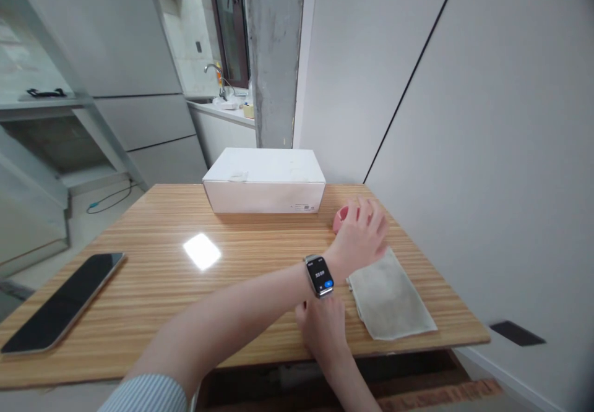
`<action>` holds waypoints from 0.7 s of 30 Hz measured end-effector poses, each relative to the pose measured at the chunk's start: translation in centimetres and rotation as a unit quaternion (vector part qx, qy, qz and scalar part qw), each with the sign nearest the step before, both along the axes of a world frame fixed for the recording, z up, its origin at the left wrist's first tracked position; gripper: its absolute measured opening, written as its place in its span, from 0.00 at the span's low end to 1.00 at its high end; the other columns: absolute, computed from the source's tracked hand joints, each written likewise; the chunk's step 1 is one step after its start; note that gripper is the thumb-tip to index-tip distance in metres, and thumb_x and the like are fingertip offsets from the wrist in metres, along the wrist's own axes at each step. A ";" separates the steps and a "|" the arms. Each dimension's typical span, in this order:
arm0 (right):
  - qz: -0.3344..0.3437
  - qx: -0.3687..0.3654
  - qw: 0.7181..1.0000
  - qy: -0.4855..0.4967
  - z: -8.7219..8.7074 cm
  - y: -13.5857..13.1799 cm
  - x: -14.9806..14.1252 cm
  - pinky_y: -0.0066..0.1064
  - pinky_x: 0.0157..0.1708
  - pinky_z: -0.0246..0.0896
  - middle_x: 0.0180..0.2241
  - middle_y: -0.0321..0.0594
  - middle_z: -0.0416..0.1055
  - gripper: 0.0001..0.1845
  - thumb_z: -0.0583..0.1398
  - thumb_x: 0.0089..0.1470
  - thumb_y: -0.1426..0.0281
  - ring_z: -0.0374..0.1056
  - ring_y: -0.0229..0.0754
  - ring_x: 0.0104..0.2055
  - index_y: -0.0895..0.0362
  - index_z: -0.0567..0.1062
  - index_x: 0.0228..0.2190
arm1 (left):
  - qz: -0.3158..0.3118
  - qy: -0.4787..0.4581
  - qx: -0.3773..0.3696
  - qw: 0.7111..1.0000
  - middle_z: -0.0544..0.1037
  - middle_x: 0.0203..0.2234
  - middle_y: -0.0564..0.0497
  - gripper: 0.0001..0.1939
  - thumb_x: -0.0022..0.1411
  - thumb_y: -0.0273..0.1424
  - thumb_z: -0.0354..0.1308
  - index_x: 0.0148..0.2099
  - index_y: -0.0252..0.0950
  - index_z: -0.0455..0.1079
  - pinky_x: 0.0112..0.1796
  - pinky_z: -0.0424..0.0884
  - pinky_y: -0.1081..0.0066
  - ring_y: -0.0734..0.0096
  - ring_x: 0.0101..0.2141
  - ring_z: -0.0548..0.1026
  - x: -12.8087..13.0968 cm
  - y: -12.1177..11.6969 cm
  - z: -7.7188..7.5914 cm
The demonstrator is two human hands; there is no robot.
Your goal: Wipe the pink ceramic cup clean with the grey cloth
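My left hand (362, 239) reaches across to the far right of the wooden table, its fingers apart and slightly bent. It is right beside a pink rounded object with a hollow opening (340, 219) and partly covers it; whether they touch I cannot tell. A smartwatch (320, 275) with a lit screen is on the left wrist. Under that wrist, near the table's front edge, lies my right hand (323, 328), its fingers mostly hidden. A folded beige cloth (393, 297) lies flat to the right of both hands, its upper part just below the left hand.
A white box (264, 197) stands at the table's back edge. On the left lies a black phone-like device (62, 304). A bright reflection shows on the wooden tabletop (250, 239). A white wall (464, 152) runs along the right, and an open space (260, 390) shows below the front edge.
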State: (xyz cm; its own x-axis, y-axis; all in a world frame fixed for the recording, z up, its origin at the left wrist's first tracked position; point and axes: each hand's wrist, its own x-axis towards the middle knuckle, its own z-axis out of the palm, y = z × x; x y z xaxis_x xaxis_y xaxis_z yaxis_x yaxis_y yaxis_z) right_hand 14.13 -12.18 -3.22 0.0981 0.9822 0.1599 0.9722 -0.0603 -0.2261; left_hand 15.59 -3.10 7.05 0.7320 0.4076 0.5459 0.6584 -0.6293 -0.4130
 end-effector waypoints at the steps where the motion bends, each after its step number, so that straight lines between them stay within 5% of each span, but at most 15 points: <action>1: -0.005 -0.002 1.000 -0.004 0.1 0.0 -0.1 0.31 0.28 0.52 0.24 0.48 0.75 0.12 0.56 0.51 0.76 0.72 0.46 0.30 0.59 0.76 0.20 | -0.010 -0.004 -0.014 1.000 0.62 0.56 0.31 0.32 0.63 0.48 0.45 0.59 0.28 0.59 0.51 0.56 0.47 0.40 0.55 0.61 1.0 0.7 -0.3; 5: -0.006 -0.006 1.000 0.002 0.6 0.0 -0.2 0.30 0.26 0.51 0.24 0.46 0.74 0.11 0.56 0.50 0.78 0.72 0.44 0.29 0.59 0.75 0.21 | -0.011 -0.015 -0.092 0.996 0.59 0.59 0.33 0.37 0.58 0.54 0.47 0.61 0.33 0.58 0.52 0.52 0.41 0.34 0.56 0.58 4.0 2.9 -2.4; 10: -0.001 0.007 1.000 0.023 0.4 0.1 -0.1 0.30 0.24 0.48 0.23 0.43 0.74 0.10 0.55 0.46 0.81 0.71 0.43 0.26 0.58 0.74 0.22 | 0.012 -0.029 -0.199 0.980 0.59 0.59 0.33 0.33 0.59 0.50 0.49 0.59 0.34 0.60 0.51 0.51 0.40 0.34 0.56 0.57 5.1 4.6 -4.5; 21: 0.003 -0.001 0.999 0.039 0.4 0.3 -0.1 0.30 0.23 0.45 0.24 0.40 0.74 0.08 0.57 0.49 0.78 0.71 0.43 0.27 0.57 0.73 0.24 | 0.038 -0.065 -0.301 0.951 0.66 0.48 0.39 0.20 0.61 0.45 0.50 0.50 0.39 0.66 0.40 0.61 0.52 0.49 0.46 0.64 5.1 5.7 -4.3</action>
State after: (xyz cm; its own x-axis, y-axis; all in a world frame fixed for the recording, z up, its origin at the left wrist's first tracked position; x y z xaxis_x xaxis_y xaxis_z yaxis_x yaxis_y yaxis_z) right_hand 14.01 -11.91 -2.80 0.1049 0.9831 0.1503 0.9521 -0.0556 -0.3008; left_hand 20.70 2.56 2.73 0.6299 0.7241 0.2809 0.7328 -0.6739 0.0940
